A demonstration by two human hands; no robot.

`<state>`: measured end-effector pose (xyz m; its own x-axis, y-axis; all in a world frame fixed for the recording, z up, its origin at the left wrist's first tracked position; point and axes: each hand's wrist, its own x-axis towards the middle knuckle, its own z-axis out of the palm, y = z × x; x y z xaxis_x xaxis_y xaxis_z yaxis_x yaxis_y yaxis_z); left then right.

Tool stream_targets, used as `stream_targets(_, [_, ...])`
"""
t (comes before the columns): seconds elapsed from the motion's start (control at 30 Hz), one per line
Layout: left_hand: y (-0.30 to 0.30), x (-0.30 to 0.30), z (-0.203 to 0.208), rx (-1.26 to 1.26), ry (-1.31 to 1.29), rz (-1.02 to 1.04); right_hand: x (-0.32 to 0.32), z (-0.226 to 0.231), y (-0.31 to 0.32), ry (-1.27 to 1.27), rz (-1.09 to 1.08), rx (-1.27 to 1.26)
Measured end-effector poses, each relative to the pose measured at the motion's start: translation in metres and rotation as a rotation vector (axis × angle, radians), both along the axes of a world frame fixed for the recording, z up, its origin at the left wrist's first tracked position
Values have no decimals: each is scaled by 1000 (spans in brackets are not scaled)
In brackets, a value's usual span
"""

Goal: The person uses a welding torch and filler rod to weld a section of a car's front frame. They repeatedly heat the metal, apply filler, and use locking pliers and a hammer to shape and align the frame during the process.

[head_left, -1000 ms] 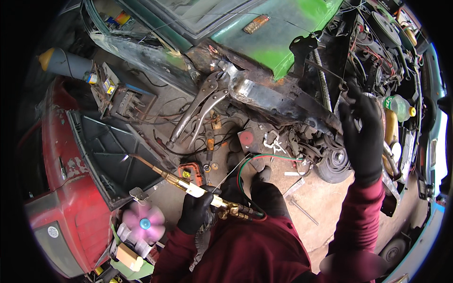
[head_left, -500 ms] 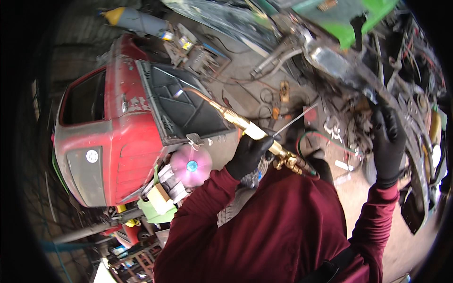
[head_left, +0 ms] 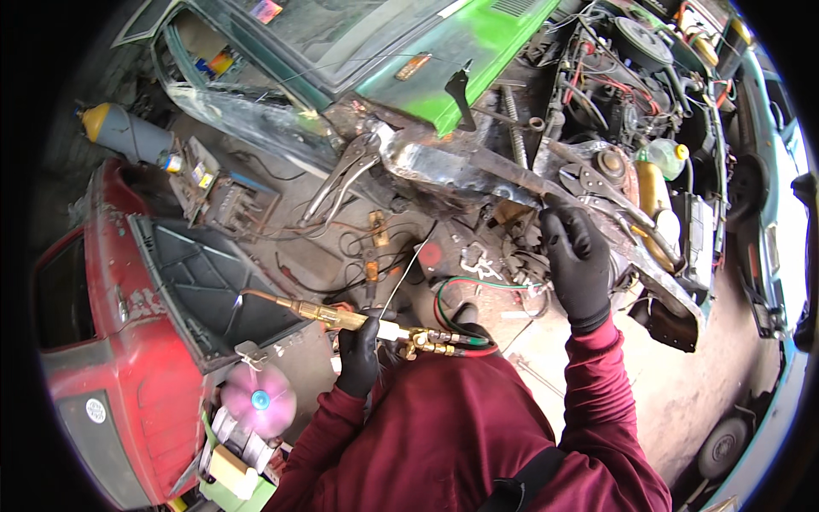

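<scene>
My black-gloved left hand [head_left: 358,348] is closed around a brass gas torch [head_left: 341,317]. A small bright flame shows at its bent copper tip, over the dark panel beside the red car body. A thin metal rod [head_left: 411,264] slants up from the same hand. My gloved right hand [head_left: 577,260] is raised at the rusty metal body frame [head_left: 503,175], fingers curled in with the fingertips close to its edge. Whatever those fingers may hold is hidden. Locking pliers [head_left: 345,175] are clamped on the frame, and another pair [head_left: 597,188] sits farther right.
Green and red hoses [head_left: 452,294] trail from the torch. A red car body section [head_left: 128,367] stands left, with a pink fan [head_left: 258,398] nearby. Ahead are a green fender [head_left: 456,68] and an exposed engine bay. Cables [head_left: 358,243] and scrap lie across the floor; a gas cylinder [head_left: 128,132] lies back left.
My view has swung right, bringing the engine bay into sight. The torch and rod remain in my left hand, and my right hand remains raised by the frame.
</scene>
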<state>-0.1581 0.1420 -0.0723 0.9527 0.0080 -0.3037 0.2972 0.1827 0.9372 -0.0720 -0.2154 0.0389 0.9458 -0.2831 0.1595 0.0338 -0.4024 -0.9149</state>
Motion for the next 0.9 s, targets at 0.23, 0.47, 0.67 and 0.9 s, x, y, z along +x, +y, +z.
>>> stream_targets(0.23, [23,26,-7,-30,119,-41,23,6,-24,-79,-261,8])
stream_targets(0.47, [63,51,-14,181,70,-96,138,1,-28,-185,407,-691])
stream_targets(0.67, [92,48,-37,241,57,-81,240,-68,-42,105,837,-1171])
stream_targets(0.9, [101,33,-57,63,249,-29,299,-115,-47,-39,1052,-1269])
